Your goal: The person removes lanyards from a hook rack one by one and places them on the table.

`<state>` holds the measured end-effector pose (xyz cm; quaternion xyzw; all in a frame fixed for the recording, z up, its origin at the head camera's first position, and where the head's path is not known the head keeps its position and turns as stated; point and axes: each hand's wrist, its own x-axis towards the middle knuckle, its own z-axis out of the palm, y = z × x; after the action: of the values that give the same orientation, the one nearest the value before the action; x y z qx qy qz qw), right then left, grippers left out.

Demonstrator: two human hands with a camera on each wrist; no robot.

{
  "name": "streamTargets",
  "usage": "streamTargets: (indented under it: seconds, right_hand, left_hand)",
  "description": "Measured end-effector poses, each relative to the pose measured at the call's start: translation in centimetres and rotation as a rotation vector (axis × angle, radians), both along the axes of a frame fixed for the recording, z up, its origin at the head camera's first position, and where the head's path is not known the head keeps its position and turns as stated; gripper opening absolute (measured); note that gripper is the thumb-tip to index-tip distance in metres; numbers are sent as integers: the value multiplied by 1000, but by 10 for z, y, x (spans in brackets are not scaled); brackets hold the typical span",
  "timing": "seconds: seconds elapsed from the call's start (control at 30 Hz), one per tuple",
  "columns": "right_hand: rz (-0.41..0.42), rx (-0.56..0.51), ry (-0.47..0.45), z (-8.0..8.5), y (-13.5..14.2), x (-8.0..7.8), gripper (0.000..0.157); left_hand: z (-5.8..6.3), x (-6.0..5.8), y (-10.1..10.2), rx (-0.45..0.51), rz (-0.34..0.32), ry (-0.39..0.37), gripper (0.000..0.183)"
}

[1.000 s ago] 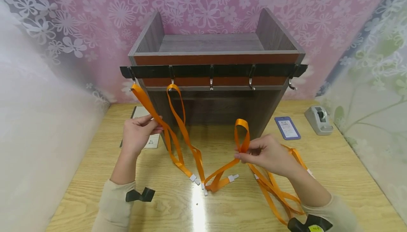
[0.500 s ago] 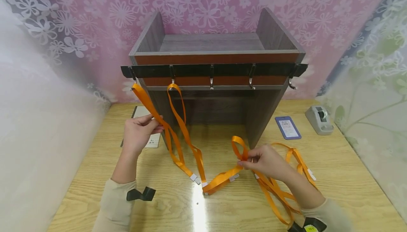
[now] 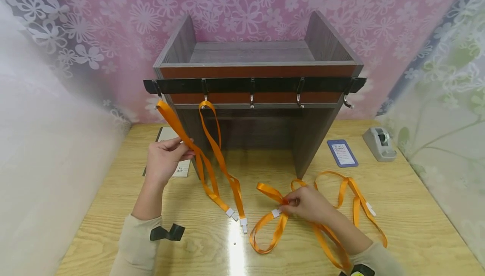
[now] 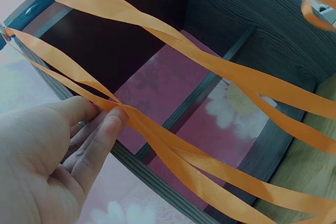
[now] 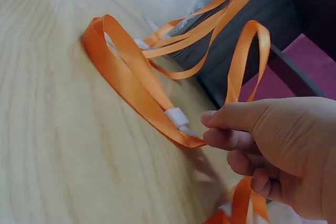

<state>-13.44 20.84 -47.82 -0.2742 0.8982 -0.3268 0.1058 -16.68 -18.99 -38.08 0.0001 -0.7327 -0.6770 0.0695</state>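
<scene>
My left hand [image 3: 165, 160] pinches an orange lanyard [image 3: 171, 117] partway down its strap; its top loop hangs on the leftmost hook. In the left wrist view that lanyard [image 4: 173, 153] passes between thumb and fingertips. A second lanyard [image 3: 222, 162] hangs from the hook beside it, its white clip [image 3: 243, 223] low over the table. My right hand [image 3: 308, 204] pinches another lanyard [image 3: 279, 229] low at the table's front middle. A small loop sticks out past its fingers, and the rest curls below. The right wrist view shows this lanyard's white buckle [image 5: 177, 116] near the thumb.
A black hook rail [image 3: 227, 85] runs across a grey wooden shelf unit [image 3: 251, 53]. More orange lanyards [image 3: 358, 196] lie on the table [image 3: 417, 217] around the right forearm. A blue card holder [image 3: 342, 153] and a grey tape dispenser [image 3: 380, 143] stand back right. Papers [image 3: 183, 169] lie behind the left hand.
My right hand has come down toward the table's front, and its lanyard's loop has dropped and tipped left. The strap's lower part now curls beneath that hand. The left hand stays put.
</scene>
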Motion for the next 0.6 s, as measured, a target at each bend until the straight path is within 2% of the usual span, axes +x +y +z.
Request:
streamTargets:
  seconds: [0.1,0.27,0.43,0.6]
  right_hand:
    - [-24,6,-20,-3,0,1,14]
    - [-54,-25,-64,-7,2,3,30]
    - [-67,-121,-146,-13,5,2,39]
    - [-83,-228,-214,-19,8,-1,37]
  left_hand:
    - [0,0,0,3,6,4,38]
    - [-1,0,0,1,8,1,39]
    - [-1,0,0,6,1,-3,40]
    - [0,0,0,14,1,-14,41]
